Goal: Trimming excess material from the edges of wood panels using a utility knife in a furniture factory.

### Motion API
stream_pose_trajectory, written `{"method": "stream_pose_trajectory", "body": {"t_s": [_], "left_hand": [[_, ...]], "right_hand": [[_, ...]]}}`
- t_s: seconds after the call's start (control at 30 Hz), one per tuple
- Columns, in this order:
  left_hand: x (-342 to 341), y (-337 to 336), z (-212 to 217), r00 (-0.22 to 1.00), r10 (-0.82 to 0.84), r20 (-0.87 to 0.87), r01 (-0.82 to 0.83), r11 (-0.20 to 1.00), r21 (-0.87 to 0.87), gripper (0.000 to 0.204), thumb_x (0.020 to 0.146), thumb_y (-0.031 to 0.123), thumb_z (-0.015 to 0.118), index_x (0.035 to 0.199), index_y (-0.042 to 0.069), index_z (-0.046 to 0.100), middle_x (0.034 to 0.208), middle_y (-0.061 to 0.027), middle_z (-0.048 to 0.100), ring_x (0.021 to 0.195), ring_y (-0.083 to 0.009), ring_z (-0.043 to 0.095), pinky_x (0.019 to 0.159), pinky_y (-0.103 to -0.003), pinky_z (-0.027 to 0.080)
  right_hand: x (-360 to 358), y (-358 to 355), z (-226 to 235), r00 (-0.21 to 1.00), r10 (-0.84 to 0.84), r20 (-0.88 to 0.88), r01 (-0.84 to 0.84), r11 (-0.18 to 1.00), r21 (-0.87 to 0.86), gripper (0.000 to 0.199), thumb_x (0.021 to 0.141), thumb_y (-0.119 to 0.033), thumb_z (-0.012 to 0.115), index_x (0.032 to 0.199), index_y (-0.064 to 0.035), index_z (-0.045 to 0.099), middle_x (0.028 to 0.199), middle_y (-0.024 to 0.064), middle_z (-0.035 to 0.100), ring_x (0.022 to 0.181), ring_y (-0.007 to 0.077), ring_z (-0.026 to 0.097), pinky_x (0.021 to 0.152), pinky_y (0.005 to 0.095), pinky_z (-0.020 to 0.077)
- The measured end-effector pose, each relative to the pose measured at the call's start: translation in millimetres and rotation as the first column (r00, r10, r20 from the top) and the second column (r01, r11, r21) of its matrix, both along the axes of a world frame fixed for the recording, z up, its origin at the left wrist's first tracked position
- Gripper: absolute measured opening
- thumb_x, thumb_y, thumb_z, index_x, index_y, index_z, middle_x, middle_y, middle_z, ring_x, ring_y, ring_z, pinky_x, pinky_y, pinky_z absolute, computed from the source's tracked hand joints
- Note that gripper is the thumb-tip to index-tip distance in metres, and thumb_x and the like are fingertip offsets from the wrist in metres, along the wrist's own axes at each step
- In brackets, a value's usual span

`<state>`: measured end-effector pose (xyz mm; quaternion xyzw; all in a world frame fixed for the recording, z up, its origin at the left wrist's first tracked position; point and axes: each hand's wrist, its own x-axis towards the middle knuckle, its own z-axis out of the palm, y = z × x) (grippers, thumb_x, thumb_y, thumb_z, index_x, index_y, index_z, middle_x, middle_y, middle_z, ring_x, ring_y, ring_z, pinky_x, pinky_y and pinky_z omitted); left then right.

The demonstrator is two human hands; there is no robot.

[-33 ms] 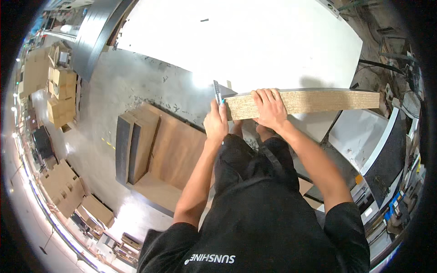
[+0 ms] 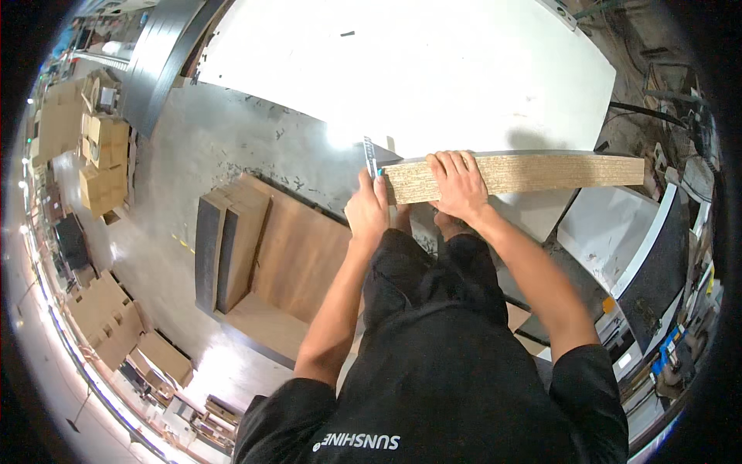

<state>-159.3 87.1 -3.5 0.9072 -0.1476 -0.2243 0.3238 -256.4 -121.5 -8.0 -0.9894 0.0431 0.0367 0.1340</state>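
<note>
A stack of boards with raw particleboard edges (image 2: 556, 172) lies along the near edge of the white worktop. My right hand (image 2: 461, 184) rests on the stack, fingers spread over its edge and thumb on the near side. At the stack's left end my left hand (image 2: 367, 207) is closed around a slim silver utility knife (image 2: 370, 155), its marked blade pointing up and away from me. A bit of teal shows beside the fingertips. The knife is close to the board corner; whether it touches is unclear. Most of its handle is hidden in my hand.
The white worktop (image 2: 417, 73) spreads ahead, with a small dark scrap (image 2: 347, 33) on it. Wood-grain panels (image 2: 294, 255) stand low at left. Dark scraps litter the floor (image 2: 232, 124). Cardboard boxes (image 2: 104, 166) sit farther left; dark panels (image 2: 158, 66) lie at far left.
The knife blade has turned slightly, so it looks lighter and its marks show more clearly. My left hand has shifted barely to the right; my right hand stays in place.
</note>
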Motion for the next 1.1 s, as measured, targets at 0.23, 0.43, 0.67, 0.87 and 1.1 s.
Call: {"method": "stream_pose_trajectory", "body": {"t_s": [0.23,0.43,0.67,0.87,1.1], "left_hand": [[6,13,10,0.997,-0.037,-0.061,0.042,0.996,0.080,0.043,0.114,0.033,0.039,0.142,0.001,0.050,0.103,-0.0300,0.072,0.096,-0.0504,0.070,0.081,-0.059,0.054],[-45,64,21,0.995,-0.090,0.046,0.089,0.996,0.014,0.056,0.108,0.027,0.056,0.160,0.010,0.045,0.112,-0.0203,0.061,0.104,-0.0430,0.063,0.089,-0.052,0.054],[-77,74,7,0.965,-0.242,0.104,0.213,0.950,0.229,0.059,0.105,0.026,0.063,0.161,0.018,0.047,0.100,-0.0162,0.058,0.091,-0.0366,0.065,0.076,-0.049,0.056],[-71,81,0,0.954,-0.238,0.182,0.198,0.957,0.214,0.057,0.104,0.019,0.064,0.159,0.017,0.049,0.095,-0.0151,0.058,0.083,-0.0356,0.063,0.072,-0.047,0.055],[-57,81,4,0.943,-0.270,0.194,0.227,0.949,0.218,0.054,0.104,0.021,0.064,0.157,0.021,0.053,0.093,-0.0144,0.058,0.080,-0.0343,0.065,0.069,-0.047,0.054]], "right_hand": [[0,2,1,0.998,0.008,-0.060,-0.009,1.000,-0.015,0.096,0.067,-0.040,0.097,0.143,-0.0044,0.050,0.131,0.0113,0.059,0.128,0.0277,0.055,0.118,0.0467,0.0360],[2,0,5,1.000,0.008,-0.021,-0.008,1.000,-0.013,0.088,0.073,-0.041,0.092,0.143,-0.0057,0.053,0.130,0.0092,0.061,0.124,0.0250,0.057,0.115,0.0438,0.0381],[2,3,2,1.000,0.011,0.018,-0.011,0.999,-0.042,0.090,0.071,-0.040,0.093,0.144,-0.0074,0.051,0.129,0.0086,0.060,0.124,0.0248,0.057,0.115,0.0437,0.0390],[1,3,-2,1.000,0.010,0.000,-0.010,1.000,-0.027,0.091,0.071,-0.041,0.093,0.145,-0.0076,0.051,0.130,0.0092,0.060,0.124,0.0246,0.058,0.113,0.0437,0.0391],[1,3,-4,1.000,0.015,-0.006,-0.016,0.999,-0.047,0.095,0.070,-0.040,0.094,0.146,-0.0081,0.049,0.131,0.0087,0.060,0.125,0.0242,0.057,0.114,0.0432,0.0386]]}}
